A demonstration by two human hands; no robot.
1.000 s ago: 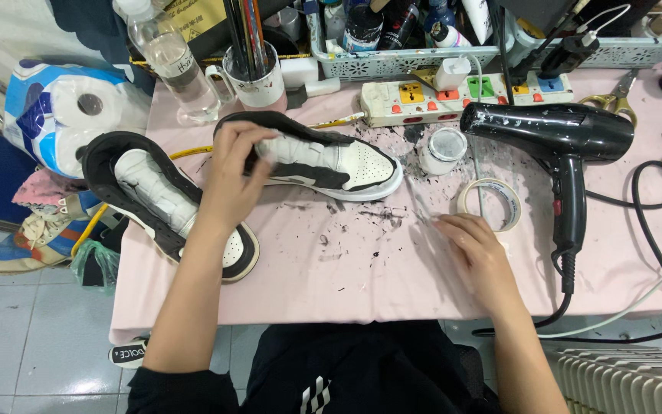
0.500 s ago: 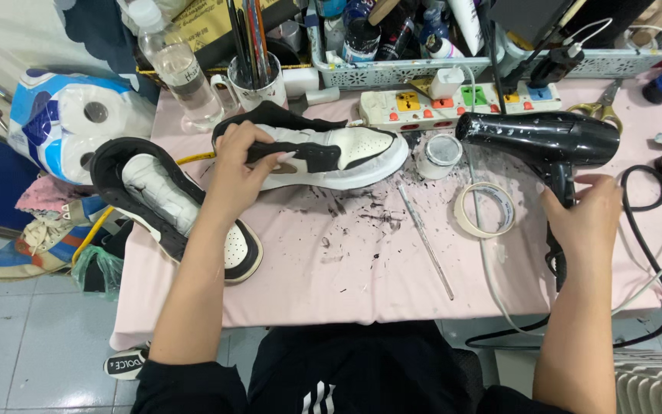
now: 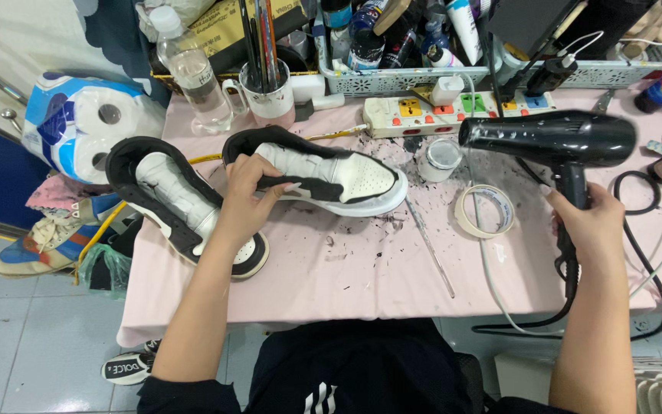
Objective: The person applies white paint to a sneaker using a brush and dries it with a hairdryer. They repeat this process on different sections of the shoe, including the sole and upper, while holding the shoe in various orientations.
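Observation:
A black and white sneaker (image 3: 346, 178) lies on its side on the pink table (image 3: 362, 276), and my left hand (image 3: 245, 195) grips its upper around the middle. A second black and white sneaker (image 3: 166, 192) lies to the left, partly under my left forearm. My right hand (image 3: 588, 226) is wrapped around the handle of a black hair dryer (image 3: 553, 138), held above the table at the right with its nozzle pointing left toward the sneaker.
A roll of tape (image 3: 486, 211), a small white jar (image 3: 440, 159) and a thin stick (image 3: 430, 249) lie mid-table among dark flakes. A power strip (image 3: 453, 107), a mug of brushes (image 3: 268, 96), a water bottle (image 3: 191, 73) and a basket of bottles (image 3: 453, 73) line the back. Toilet rolls (image 3: 78, 126) sit left.
My right hand left the table near the tape, reached right and took the hair dryer by its handle, lifting it. My left hand kept hold of the sneaker.

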